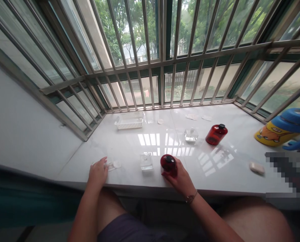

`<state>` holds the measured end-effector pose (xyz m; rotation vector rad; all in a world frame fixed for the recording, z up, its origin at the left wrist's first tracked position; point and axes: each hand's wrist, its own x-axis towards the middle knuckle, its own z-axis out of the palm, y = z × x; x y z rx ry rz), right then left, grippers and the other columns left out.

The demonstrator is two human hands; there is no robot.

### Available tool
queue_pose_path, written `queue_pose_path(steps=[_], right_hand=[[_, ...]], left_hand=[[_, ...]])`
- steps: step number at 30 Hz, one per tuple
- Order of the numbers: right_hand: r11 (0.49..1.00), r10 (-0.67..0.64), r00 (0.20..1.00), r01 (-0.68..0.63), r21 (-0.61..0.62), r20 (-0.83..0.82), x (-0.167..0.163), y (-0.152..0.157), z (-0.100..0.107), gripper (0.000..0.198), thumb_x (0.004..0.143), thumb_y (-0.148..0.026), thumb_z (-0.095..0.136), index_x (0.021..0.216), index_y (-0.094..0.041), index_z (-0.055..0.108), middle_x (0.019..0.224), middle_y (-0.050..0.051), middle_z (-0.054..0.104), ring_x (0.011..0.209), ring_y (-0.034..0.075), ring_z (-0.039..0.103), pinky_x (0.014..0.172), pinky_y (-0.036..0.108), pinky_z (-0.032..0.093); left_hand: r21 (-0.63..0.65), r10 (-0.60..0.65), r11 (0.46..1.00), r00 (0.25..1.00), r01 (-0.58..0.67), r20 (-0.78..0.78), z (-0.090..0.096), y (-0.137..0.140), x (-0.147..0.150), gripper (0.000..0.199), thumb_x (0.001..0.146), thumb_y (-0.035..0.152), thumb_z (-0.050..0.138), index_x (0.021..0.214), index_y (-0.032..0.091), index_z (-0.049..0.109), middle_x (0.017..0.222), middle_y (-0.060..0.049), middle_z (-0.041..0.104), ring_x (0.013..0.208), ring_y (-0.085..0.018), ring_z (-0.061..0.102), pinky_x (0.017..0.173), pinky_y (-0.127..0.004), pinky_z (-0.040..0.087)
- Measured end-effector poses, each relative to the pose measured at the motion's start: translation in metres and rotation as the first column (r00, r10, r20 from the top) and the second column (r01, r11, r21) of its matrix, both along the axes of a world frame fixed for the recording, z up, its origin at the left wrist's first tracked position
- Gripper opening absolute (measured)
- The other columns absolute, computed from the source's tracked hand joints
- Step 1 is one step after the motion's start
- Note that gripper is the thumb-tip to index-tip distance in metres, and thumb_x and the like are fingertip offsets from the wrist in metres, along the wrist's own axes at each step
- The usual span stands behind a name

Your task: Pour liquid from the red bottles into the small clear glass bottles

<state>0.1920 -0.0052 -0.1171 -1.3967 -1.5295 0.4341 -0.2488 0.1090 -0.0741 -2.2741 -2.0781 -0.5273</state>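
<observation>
My right hand (181, 179) is wrapped around a translucent red bottle (168, 163) with a black cap, close to the counter's front edge. My left hand (98, 173) rests at the front left with its fingers curled over a thin, clear-and-whitish piece (112, 165). What the piece is, I cannot make out. Between my hands stands a clear square block-like container (146, 162). Farther back is a similar clear container (191, 135), beside a second red bottle (216, 134) with a black cap.
A white perforated basket (129, 121) sits at the back left. Small whitish pieces (191, 117) lie near the window bars (162, 84). On the right are a blue-and-yellow jug (278, 129) with a handle and a small beige object (257, 168). The glossy white counter (129, 178) ends before my knees.
</observation>
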Motion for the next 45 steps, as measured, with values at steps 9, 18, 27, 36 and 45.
queue_pose_path(steps=[9, 18, 27, 36, 45], right_hand=[[1.000, -0.005, 1.000, 0.005, -0.017, 0.010, 0.000, 0.000, -0.001, 0.078, 0.092, -0.054, 0.079, 0.155, -0.027, 0.042, 0.148, 0.015, 0.062, 0.132, 0.035, 0.067, 0.108, 0.051, 0.060], [1.000, -0.009, 1.000, 0.009, -0.007, 0.007, 0.000, 0.001, 0.000, 0.077, 0.091, -0.054, 0.079, 0.154, -0.026, 0.044, 0.145, 0.015, 0.064, 0.130, 0.035, 0.068, 0.107, 0.052, 0.060], [1.000, 0.012, 1.000, -0.012, -0.008, -0.006, 0.000, 0.000, 0.003, 0.077, 0.091, -0.051, 0.080, 0.154, -0.027, 0.043, 0.146, 0.014, 0.063, 0.132, 0.034, 0.066, 0.110, 0.050, 0.059], [1.000, 0.019, 1.000, -0.019, -0.013, -0.009, 0.001, 0.000, 0.004, 0.078, 0.092, -0.051, 0.079, 0.155, -0.029, 0.041, 0.147, 0.014, 0.062, 0.134, 0.034, 0.065, 0.112, 0.053, 0.057], [0.999, 0.026, 1.000, -0.026, -0.024, -0.007, 0.000, 0.000, 0.003, 0.078, 0.093, -0.051, 0.079, 0.156, -0.029, 0.040, 0.148, 0.015, 0.060, 0.135, 0.035, 0.064, 0.113, 0.054, 0.056]], left_hand=[[0.061, 0.005, 0.997, 0.882, -0.039, 0.472, 0.026, -0.004, 0.042, 0.041, 0.088, 0.039, 0.070, 0.126, 0.026, 0.066, 0.123, -0.012, 0.079, 0.126, -0.037, 0.069, 0.109, -0.056, 0.054], [0.113, -0.104, 0.975, -0.055, 0.194, 0.993, 0.044, -0.027, 0.180, 0.055, 0.082, 0.042, 0.092, 0.125, 0.028, 0.061, 0.142, -0.009, 0.070, 0.137, -0.029, 0.067, 0.109, -0.043, 0.055], [0.066, -0.055, 0.973, -0.055, 0.223, 0.997, 0.024, -0.030, 0.208, 0.053, 0.087, 0.043, 0.088, 0.127, 0.027, 0.058, 0.137, -0.012, 0.074, 0.134, -0.028, 0.068, 0.111, -0.046, 0.053], [0.026, -0.073, 0.974, 0.201, 0.226, 0.977, -0.012, -0.031, 0.210, 0.047, 0.085, 0.045, 0.086, 0.119, 0.024, 0.062, 0.131, -0.014, 0.073, 0.134, -0.030, 0.067, 0.120, -0.052, 0.048], [0.070, -0.166, 0.974, 0.468, 0.216, 0.868, -0.016, -0.030, 0.207, 0.063, 0.077, 0.043, 0.092, 0.131, 0.027, 0.064, 0.149, -0.011, 0.062, 0.147, -0.032, 0.056, 0.128, -0.054, 0.036]])
